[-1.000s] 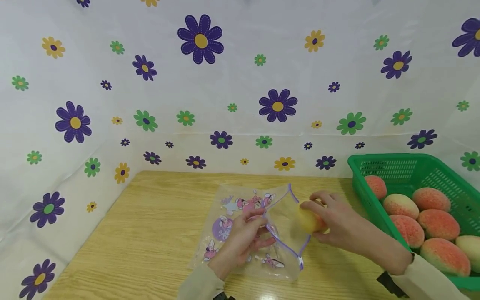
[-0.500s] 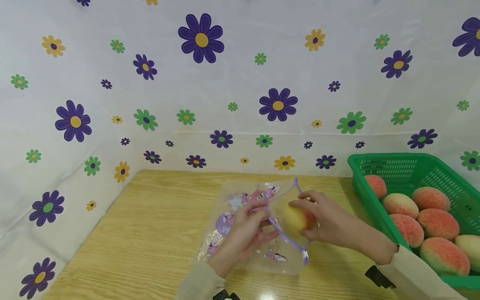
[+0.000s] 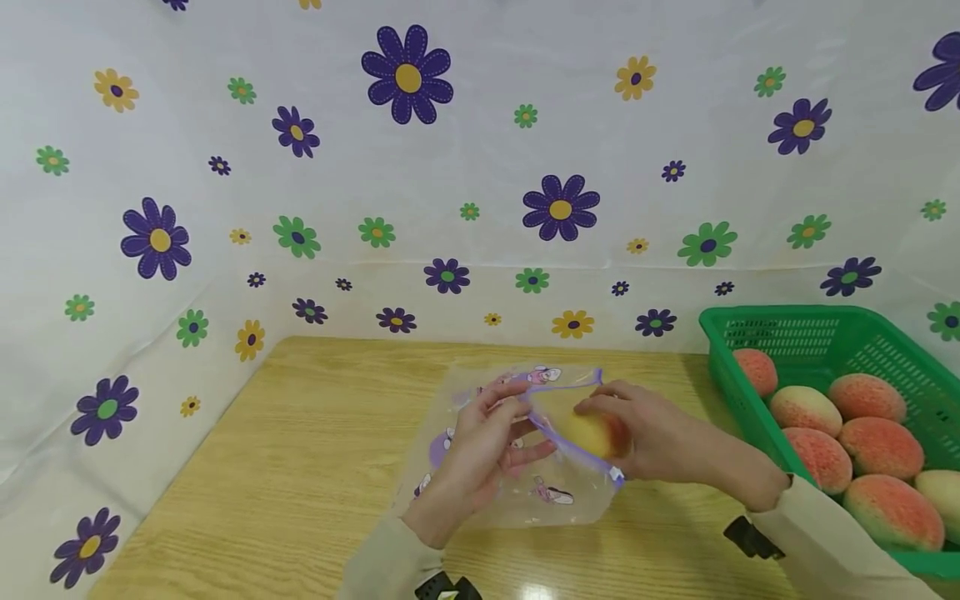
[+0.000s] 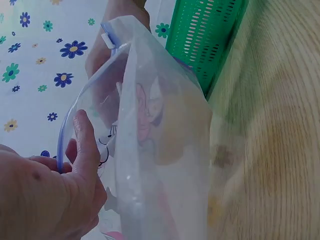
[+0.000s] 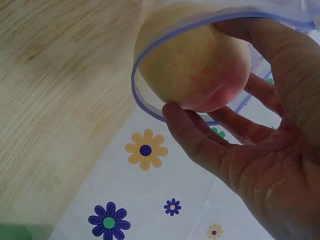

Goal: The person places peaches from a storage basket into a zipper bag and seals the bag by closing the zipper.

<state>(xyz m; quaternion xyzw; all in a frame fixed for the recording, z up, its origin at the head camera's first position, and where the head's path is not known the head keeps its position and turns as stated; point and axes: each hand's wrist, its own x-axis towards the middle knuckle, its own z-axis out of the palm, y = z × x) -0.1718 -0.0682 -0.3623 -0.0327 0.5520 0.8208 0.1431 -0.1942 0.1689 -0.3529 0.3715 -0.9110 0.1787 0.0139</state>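
Yellow-and-red rounded peach (image 5: 205,70) is located in the mouth of a clear printed plastic bag (image 4: 132,170), gripped by the right hand (image 3: 656,433). Left hand (image 3: 480,446) pinches the bag's purple zip edging (image 5: 134,82); the bag's body lies leftward of the peach, whose long axis cannot be determined.

A bare right hand (image 5: 272,155) grips a round, yellow-and-red peach (image 5: 197,70) partly inside the purple-rimmed mouth of a clear plastic bag (image 5: 280,8), a pale wood-grain desk (image 5: 60,95) and white flower-printed sheet (image 5: 150,195) beyond.
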